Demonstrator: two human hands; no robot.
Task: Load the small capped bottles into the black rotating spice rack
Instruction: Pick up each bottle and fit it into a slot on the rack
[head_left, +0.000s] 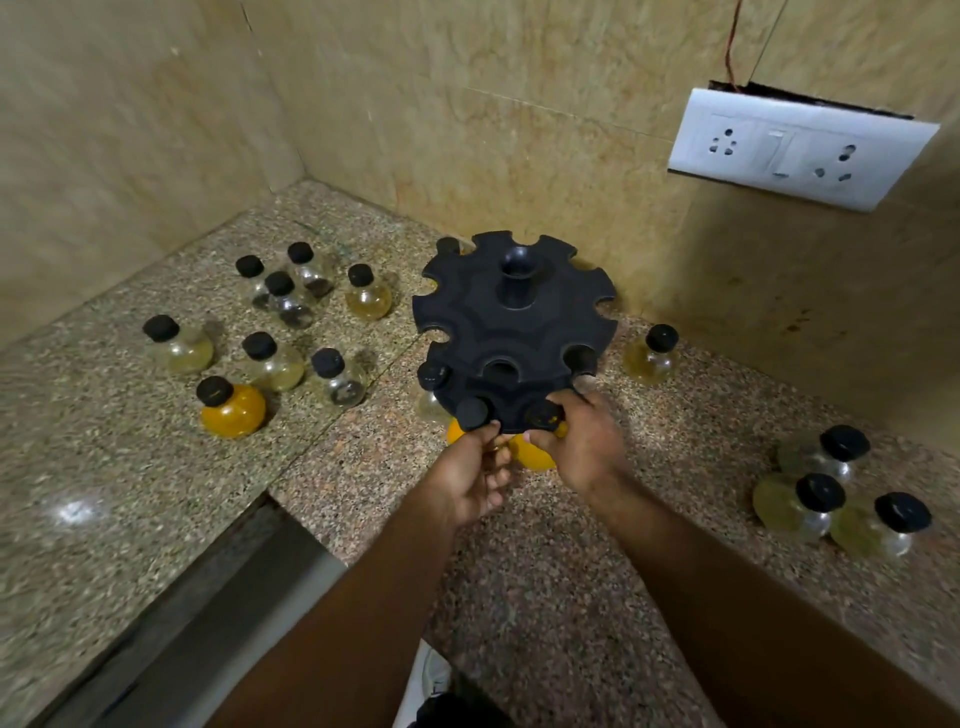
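Note:
The black rotating spice rack (514, 317) stands in the counter corner, with notched tiers around a centre post. Several black-capped round bottles hang in its lower tier. My left hand (475, 475) pinches the rim of that lower tier beside a capped bottle (471, 413). My right hand (584, 441) grips an orange-filled bottle (535, 452) whose cap sits in a front notch. Several loose bottles (270, 364) stand on the counter to the left, one of them orange (234, 410). Three yellowish bottles (810, 504) cluster at the right, and one more bottle (649, 358) stands just right of the rack.
Tiled walls close the corner behind and to the left of the rack. A white socket plate (800, 148) hangs on the right wall. The granite counter (519, 571) steps at a seam, with a dark gap (208, 597) at the lower left.

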